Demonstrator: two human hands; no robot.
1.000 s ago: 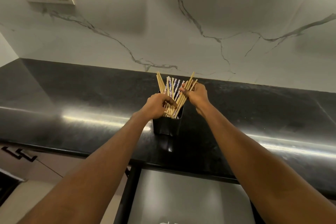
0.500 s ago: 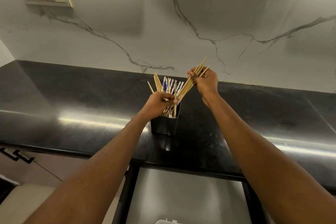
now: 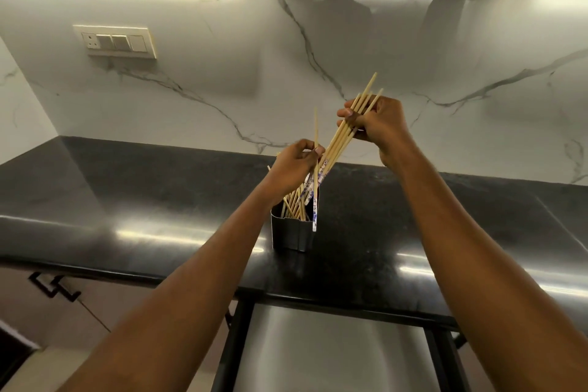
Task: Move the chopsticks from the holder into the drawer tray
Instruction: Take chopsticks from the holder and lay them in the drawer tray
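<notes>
Right hand point(image 3: 378, 126) grips a slanted chopstick bundle point(image 3: 338, 143); left hand point(image 3: 294, 167) pinches one upright chopstick point(image 3: 315, 127) above the holder point(image 3: 291, 234) on the dark surface point(image 3: 159, 200).

**Our tally**

We count two hands: the left hand point(image 3: 294, 165) pinches one chopstick point(image 3: 315, 137), and the right hand point(image 3: 381, 124) grips a bundle point(image 3: 342, 137) of roughly five. We count one holder point(image 3: 291, 234) at 6 o'clock, its sticks too overlapped to count, and one switch plate point(image 3: 116, 42) at 10 o'clock.
</notes>
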